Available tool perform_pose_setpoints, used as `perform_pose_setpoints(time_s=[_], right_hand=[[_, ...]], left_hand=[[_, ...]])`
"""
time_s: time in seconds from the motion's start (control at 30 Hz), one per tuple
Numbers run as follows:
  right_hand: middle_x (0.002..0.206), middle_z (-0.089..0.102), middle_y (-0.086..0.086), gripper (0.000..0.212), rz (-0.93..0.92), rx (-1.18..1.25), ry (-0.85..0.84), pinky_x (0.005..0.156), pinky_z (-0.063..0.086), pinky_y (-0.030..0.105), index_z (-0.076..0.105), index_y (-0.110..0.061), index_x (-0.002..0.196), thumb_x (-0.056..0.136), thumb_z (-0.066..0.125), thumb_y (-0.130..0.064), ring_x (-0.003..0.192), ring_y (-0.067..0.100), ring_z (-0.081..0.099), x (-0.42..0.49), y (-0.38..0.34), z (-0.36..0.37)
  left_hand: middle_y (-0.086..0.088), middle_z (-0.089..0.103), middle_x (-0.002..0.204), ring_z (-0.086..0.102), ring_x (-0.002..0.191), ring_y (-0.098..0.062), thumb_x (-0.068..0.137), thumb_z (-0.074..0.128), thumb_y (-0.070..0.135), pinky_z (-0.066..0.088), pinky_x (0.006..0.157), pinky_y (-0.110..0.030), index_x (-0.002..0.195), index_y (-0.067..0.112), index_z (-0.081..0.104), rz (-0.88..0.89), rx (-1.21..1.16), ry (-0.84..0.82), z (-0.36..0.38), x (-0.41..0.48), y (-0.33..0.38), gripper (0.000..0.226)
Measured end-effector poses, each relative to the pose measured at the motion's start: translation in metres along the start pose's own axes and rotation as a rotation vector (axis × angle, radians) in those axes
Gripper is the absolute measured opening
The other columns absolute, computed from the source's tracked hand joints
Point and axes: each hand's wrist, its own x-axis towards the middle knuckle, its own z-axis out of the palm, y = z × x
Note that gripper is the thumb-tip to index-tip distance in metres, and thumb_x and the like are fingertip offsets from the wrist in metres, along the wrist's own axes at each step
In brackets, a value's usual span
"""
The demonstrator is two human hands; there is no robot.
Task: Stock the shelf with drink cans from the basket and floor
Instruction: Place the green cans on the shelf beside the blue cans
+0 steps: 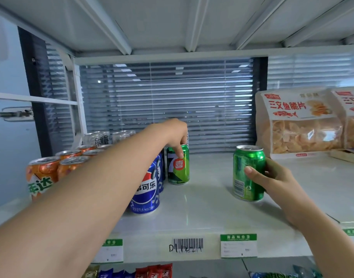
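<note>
A green 7-Up can (179,167) stands upright on the white shelf (202,201), just right of the blue Pepsi cans (147,194). My left hand (175,136) reaches over it from above and grips its top rim with curled fingers. My right hand (272,178) holds a second green can (247,173) by its side, upright, at the shelf's middle right, its base at or just above the surface. Orange soda cans (44,173) and silver cans (104,137) fill the left side.
Two bags of fish crisps (298,123) stand at the shelf's right rear. A window blind (172,101) backs the shelf, and the upper shelf (172,25) hangs close overhead. Price labels (239,245) line the front edge. Snack packets (152,270) show on the shelf below.
</note>
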Motion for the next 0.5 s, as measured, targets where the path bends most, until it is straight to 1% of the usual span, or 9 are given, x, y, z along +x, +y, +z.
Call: perform_pose_setpoints(time_s=[0.1,0.2,0.27,0.4,0.5], right_hand=[[0.103,0.071,0.004,0.019,0.007,0.004,0.002,0.074,0.050,0.025,0.062,-0.028,0.103,0.087,0.067,-0.021,0.098,0.017,0.066,-0.0001,-0.0002,0.0003],[0.104,0.071,0.003,0.018,0.013,0.005,0.003,0.073,0.050,0.024,0.062,-0.029,0.101,0.085,0.068,-0.021,0.098,0.017,0.066,-0.0005,-0.0007,0.0005],[0.104,0.071,0.003,0.019,0.015,-0.005,0.002,0.073,0.049,0.024,0.062,-0.030,0.100,0.084,0.069,-0.023,0.098,0.016,0.066,-0.0005,-0.0014,0.0006],[0.104,0.072,0.002,0.022,0.019,-0.015,0.004,0.073,0.049,0.023,0.062,-0.029,0.100,0.080,0.070,-0.027,0.099,0.017,0.066,-0.0012,-0.0027,0.0008],[0.104,0.072,0.002,0.025,0.021,-0.008,0.007,0.073,0.050,0.024,0.062,-0.029,0.101,0.078,0.071,-0.027,0.099,0.017,0.067,-0.0019,-0.0030,0.0011]], left_hand=[[0.010,0.054,0.060,0.048,0.058,-0.008,0.070,0.082,0.035,0.043,0.058,-0.028,0.091,0.013,0.074,0.003,-0.008,-0.016,-0.0006,0.0048,-0.0027,0.031],[0.009,0.053,0.061,0.049,0.058,-0.009,0.071,0.082,0.033,0.042,0.054,-0.025,0.092,0.011,0.073,0.004,-0.017,-0.022,-0.0013,0.0079,-0.0029,0.032],[0.008,0.052,0.059,0.048,0.057,-0.009,0.073,0.081,0.032,0.040,0.051,-0.024,0.090,0.009,0.072,0.013,-0.001,-0.025,-0.0010,0.0090,-0.0027,0.030],[0.008,0.052,0.059,0.049,0.056,-0.009,0.073,0.080,0.033,0.041,0.051,-0.024,0.088,0.009,0.072,0.037,0.049,-0.030,-0.0013,0.0095,-0.0025,0.029],[0.008,0.049,0.057,0.045,0.054,-0.010,0.073,0.081,0.033,0.039,0.052,-0.025,0.092,0.009,0.072,0.055,0.112,-0.027,-0.0027,0.0094,0.0006,0.033]])
